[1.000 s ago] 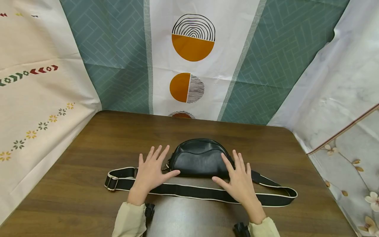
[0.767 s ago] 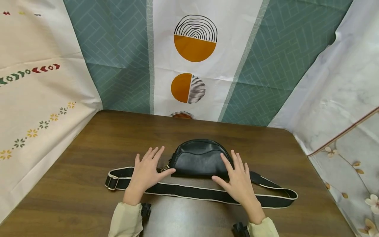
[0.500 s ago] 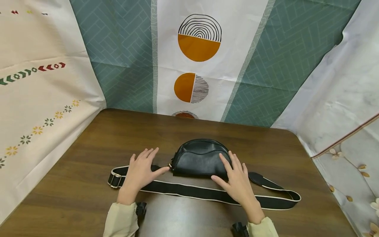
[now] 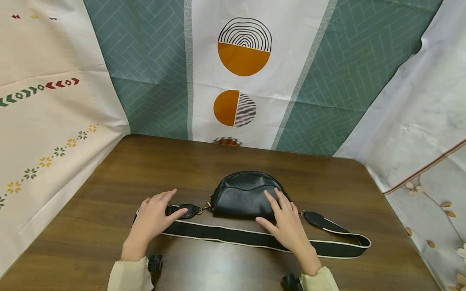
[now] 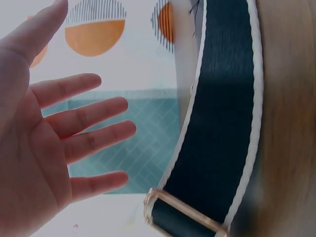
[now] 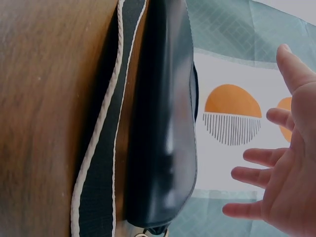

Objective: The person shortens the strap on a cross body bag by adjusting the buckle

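Observation:
A black half-moon shoulder bag [image 4: 242, 198] stands upright near the middle of the table. Its black strap [image 4: 225, 234] with white edging lies along the front and loops out at both sides. My left hand [image 4: 151, 220] hovers over the strap's left end, fingers spread, and hides part of that loop. In the left wrist view the palm is bare and apart from the strap [image 5: 222, 98] and its metal buckle [image 5: 185, 210]. My right hand [image 4: 287, 226], also spread, is in front of the bag's right side. The right wrist view shows it holding nothing, apart from the bag [image 6: 165, 123].
The brown wooden table [image 4: 174, 161] has a patterned cloth [image 4: 145, 60] hanging behind it. A cream cloth [image 4: 43, 169] hangs on the left, a white floral one [image 4: 429, 182] on the right. Dark wrist mounts [image 4: 154, 263] show at both sleeves.
My left hand has moved left, away from the bag, uncovering the strap's clip at the bag's left end. The right hand has shifted slightly left. The bag and strap lie as before.

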Action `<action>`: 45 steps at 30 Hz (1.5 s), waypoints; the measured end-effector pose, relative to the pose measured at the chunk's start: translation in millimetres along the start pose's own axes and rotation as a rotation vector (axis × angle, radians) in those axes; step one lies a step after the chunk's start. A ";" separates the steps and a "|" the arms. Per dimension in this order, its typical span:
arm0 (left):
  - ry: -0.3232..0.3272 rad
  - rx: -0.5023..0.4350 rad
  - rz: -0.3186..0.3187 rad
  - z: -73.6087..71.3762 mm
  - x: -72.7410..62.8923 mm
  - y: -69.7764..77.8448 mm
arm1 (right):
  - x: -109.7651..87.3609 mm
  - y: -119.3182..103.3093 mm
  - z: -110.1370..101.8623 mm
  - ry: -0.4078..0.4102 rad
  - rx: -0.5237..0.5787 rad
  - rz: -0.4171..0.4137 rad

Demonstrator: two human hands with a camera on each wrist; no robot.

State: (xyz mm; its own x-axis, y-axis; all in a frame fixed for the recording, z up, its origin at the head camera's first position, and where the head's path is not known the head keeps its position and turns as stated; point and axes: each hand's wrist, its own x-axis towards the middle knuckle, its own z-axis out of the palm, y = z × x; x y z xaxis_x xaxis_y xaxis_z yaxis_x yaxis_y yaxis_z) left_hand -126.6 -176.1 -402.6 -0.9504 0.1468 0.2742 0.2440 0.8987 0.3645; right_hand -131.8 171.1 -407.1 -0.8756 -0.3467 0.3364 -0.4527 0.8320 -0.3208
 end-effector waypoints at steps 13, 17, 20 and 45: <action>0.023 -0.029 -0.014 -17.6 -13.8 -19.0 | 1.5 -4.0 0.9 -0.046 0.043 -0.010; 0.006 -0.035 -0.024 -23.8 -17.0 -24.1 | 3.0 -4.8 1.2 -0.052 0.054 -0.018; -0.010 -0.037 -0.035 -26.9 -19.2 -27.8 | 4.0 -5.9 1.4 -0.065 0.065 -0.019; -0.095 -0.003 0.046 -30.2 -36.7 -60.4 | 3.1 -14.1 3.7 -0.134 0.251 -0.005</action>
State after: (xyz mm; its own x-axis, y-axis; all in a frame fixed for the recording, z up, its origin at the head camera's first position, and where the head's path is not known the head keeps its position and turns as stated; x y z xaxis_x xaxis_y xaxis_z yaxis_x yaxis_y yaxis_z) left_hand -100.6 -248.3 -407.9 -0.9522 0.2267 0.2050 0.2883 0.8889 0.3561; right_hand -128.7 156.6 -404.8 -0.8800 -0.4186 0.2244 -0.4704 0.7027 -0.5338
